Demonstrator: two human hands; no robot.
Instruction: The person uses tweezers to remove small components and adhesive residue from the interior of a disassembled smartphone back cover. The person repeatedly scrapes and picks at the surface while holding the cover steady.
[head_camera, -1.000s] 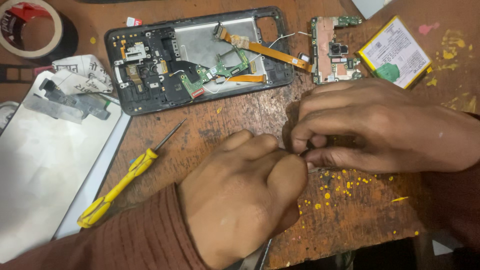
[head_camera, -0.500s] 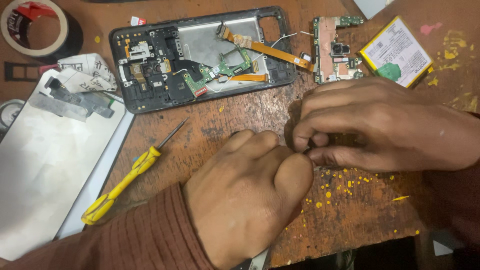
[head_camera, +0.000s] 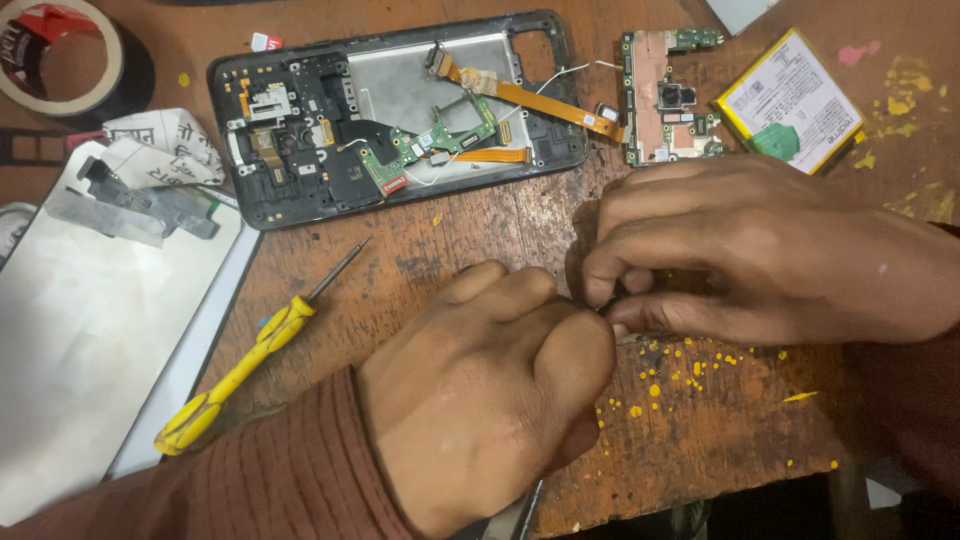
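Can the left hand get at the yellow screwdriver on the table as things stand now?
Probably yes. The yellow screwdriver lies uncovered on the wooden table just left of the left hand, nothing between. That hand is closed, working against the right hand, so it must let go first.

The worn wooden workbench, flecked with yellow specks at its near right, carried an opened phone chassis at far centre, with a circuit board and a flat battery to its right. A yellow-handled screwdriver lay left of centre. A display panel and a tape roll occupied the left side.
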